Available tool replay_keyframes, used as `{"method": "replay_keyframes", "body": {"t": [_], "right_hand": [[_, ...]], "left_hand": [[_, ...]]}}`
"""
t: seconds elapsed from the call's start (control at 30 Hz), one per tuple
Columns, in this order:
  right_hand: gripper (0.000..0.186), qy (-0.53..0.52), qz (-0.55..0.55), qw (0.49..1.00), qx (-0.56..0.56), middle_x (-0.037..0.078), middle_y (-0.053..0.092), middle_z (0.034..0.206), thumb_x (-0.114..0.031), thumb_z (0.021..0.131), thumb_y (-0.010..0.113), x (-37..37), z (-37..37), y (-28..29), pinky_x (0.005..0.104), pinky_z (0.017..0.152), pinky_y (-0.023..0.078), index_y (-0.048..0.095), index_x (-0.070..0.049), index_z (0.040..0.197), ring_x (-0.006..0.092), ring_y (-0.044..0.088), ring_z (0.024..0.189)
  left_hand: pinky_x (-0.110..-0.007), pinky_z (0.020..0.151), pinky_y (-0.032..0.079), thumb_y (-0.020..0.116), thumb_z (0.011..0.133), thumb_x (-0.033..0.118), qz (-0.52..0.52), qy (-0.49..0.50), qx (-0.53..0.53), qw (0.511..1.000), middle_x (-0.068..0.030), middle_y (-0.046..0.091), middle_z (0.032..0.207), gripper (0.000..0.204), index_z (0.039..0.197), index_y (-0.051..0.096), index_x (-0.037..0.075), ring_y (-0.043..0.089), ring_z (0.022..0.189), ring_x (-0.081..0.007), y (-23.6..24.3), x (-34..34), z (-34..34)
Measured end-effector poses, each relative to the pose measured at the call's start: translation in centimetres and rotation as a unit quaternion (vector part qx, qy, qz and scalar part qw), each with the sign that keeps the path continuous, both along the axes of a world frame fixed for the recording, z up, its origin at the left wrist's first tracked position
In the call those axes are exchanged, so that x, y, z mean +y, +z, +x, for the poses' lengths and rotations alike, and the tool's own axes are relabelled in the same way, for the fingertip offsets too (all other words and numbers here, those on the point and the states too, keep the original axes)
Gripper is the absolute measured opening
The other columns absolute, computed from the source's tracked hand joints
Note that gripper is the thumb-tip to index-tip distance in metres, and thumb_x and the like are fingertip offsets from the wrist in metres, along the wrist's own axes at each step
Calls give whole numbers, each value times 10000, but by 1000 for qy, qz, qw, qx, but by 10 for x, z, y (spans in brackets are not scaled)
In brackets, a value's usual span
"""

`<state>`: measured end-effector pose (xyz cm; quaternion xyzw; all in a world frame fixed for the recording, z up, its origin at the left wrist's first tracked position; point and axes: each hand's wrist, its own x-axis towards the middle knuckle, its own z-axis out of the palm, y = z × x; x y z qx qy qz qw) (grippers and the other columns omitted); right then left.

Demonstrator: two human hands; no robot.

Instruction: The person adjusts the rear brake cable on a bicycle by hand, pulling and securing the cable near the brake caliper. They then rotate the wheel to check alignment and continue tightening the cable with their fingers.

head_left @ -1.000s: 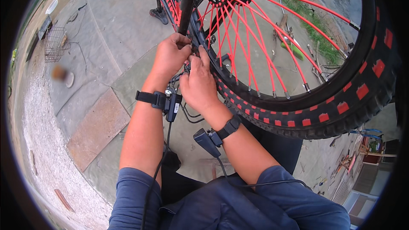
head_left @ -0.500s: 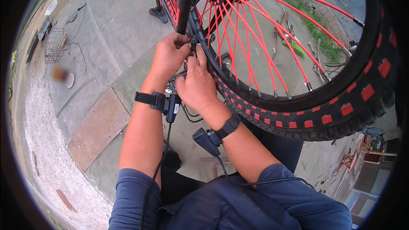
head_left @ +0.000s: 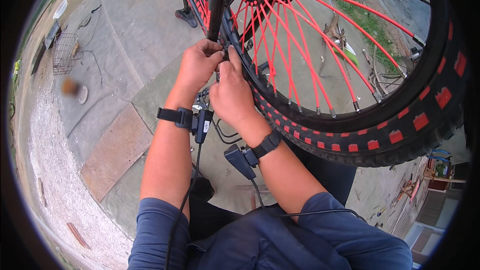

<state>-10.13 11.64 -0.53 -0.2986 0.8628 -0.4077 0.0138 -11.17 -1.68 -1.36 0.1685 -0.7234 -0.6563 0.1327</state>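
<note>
A bicycle wheel with red spokes and a black tyre with red tread blocks fills the upper right. Beside its rim, a black frame tube ends just above my hands. My left hand is closed in a pinch at the lower end of this tube; whatever its fingertips hold is too small to make out. Right against it, my right hand has its index finger stretched up along the tyre's edge and its other fingers curled. What those curled fingers grip is hidden. Dark bent cables show below the hands.
A wire basket lies on the concrete at the left, near a rusty brown board. Sticks and a green item show through the spokes. Black straps with small boxes and cables sit on both wrists.
The wheel has turned a little clockwise, its lower rim shifting left. My right hand has moved slightly upward and its index finger points further up. My left hand stays in place.
</note>
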Motion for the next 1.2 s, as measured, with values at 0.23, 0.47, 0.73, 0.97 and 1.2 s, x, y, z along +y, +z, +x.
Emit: {"method": "replay_keyframes", "body": {"t": [0.23, 0.47, 0.73, 0.97, 1.2], "right_hand": [[366, -14, -2, 1000, -19, 350, 276, 1566, 13, 819, 582, -1, -1, 2, 528, 943, 535, 476, 58, 1166, 513, 540, 1248], [341, 9, -82, 995, -57, 325, 370, 1511, 3, 820, 533, 11, 20, -11, 497, 1043, 455, 494, 42, 1156, 446, 452, 1359], [399, 12, -127, 991, -27, 269, 408, 1506, 2, 816, 537, 11, 14, -22, 459, 1070, 436, 491, 44, 1210, 414, 472, 1341], [459, 27, -157, 985, -68, 219, 394, 1529, 39, 835, 531, 9, 8, -31, 350, 820, 579, 468, 52, 1289, 315, 531, 1287], [591, 15, -191, 979, -66, 229, 405, 1500, 60, 838, 509, 5, 7, -33, 331, 780, 599, 391, 44, 1418, 278, 627, 1155]], "left_hand": [[-283, 603, 544, 697, 907, 35, 60, -13, -9, 998, -80, 712, 836, 174, 1039, 662, -74, 655, 666, -122, -2, -2, -1], [-278, 624, 561, 686, 929, 39, 54, -31, -29, 998, -84, 714, 867, 165, 1050, 657, -70, 669, 703, -127, 0, -7, -1], [-255, 615, 548, 664, 965, 57, 81, -33, -39, 995, -62, 694, 860, 139, 1058, 661, -46, 668, 754, -121, 2, -4, -1], [-261, 608, 575, 653, 974, 48, 86, -34, -28, 995, -67, 683, 866, 134, 1058, 654, -56, 667, 756, -123, -1, -6, 0], [-250, 628, 526, 655, 979, 62, 38, -42, -47, 997, -52, 702, 861, 116, 1053, 668, -26, 672, 760, -114, 6, -6, 1]]}}
